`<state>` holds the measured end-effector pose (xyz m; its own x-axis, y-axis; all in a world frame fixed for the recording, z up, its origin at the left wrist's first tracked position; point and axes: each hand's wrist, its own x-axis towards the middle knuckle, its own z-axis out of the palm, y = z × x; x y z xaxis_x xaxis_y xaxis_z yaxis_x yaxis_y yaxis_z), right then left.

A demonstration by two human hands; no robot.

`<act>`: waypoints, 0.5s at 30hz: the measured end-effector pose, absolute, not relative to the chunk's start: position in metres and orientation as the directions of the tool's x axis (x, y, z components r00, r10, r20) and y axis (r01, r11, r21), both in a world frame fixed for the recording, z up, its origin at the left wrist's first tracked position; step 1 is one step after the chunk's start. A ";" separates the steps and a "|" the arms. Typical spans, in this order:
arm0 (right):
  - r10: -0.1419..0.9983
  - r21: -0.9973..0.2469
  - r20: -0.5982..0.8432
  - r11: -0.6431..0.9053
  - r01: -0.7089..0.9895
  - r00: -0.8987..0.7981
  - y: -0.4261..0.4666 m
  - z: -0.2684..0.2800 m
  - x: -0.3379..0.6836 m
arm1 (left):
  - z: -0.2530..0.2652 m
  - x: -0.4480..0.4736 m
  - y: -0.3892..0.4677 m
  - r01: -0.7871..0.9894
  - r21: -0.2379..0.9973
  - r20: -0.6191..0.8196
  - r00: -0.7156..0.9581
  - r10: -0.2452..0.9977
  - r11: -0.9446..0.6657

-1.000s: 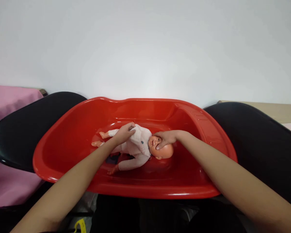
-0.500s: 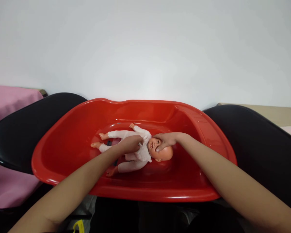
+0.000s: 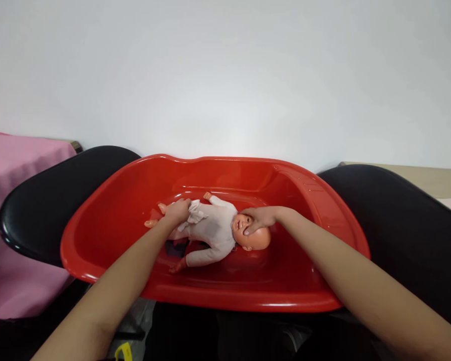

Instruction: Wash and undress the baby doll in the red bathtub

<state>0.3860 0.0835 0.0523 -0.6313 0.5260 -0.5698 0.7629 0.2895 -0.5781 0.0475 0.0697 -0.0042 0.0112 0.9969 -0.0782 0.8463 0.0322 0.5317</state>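
Observation:
A baby doll in a white suit lies on its back inside a red plastic tub, head to the right. My right hand rests over the doll's face and holds the head. My left hand sits at the doll's hips and legs, with a small bunched white cloth under its fingers. The doll's near arm stretches toward the front of the tub. A dark patch shows under the doll's legs.
The tub rests across two black chair seats, one at the left and one at the right. A pink cloth covers something at the far left. A pale wall fills the background. A beige surface lies at the far right.
My left hand slid with the cloth from the doll's chest to its hips and legs. My right hand stayed on the doll's head. The view shifted slightly.

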 end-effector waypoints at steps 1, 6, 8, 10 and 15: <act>0.529 -0.572 -0.571 0.291 0.767 -0.627 0.083 0.053 0.386 | -0.004 0.042 0.071 0.877 0.474 -0.113 -0.032 0.993 0.082; 0.532 -0.558 -0.585 0.284 0.780 -0.612 0.082 0.056 0.386 | -0.003 0.022 0.074 0.968 0.192 -0.239 -0.116 0.964 0.164; 0.529 -0.567 -0.580 0.284 0.773 -0.619 0.083 0.055 0.386 | 0.002 0.021 0.075 0.979 0.138 -0.200 -0.122 0.972 0.151; 0.524 -0.574 -0.580 0.280 0.770 -0.623 0.083 0.054 0.387 | 0.010 0.028 0.076 0.981 0.125 -0.099 -0.135 0.986 0.147; 0.537 -0.561 -0.583 0.277 0.780 -0.610 0.085 0.052 0.387 | 0.017 0.061 0.076 0.966 0.254 0.166 0.004 0.986 -0.047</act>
<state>0.3872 0.0845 0.0517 -0.6100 0.5369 -0.5827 0.7799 0.2769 -0.5613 0.0615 0.0761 0.0167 0.0039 0.9862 0.1655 0.9660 -0.0466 0.2545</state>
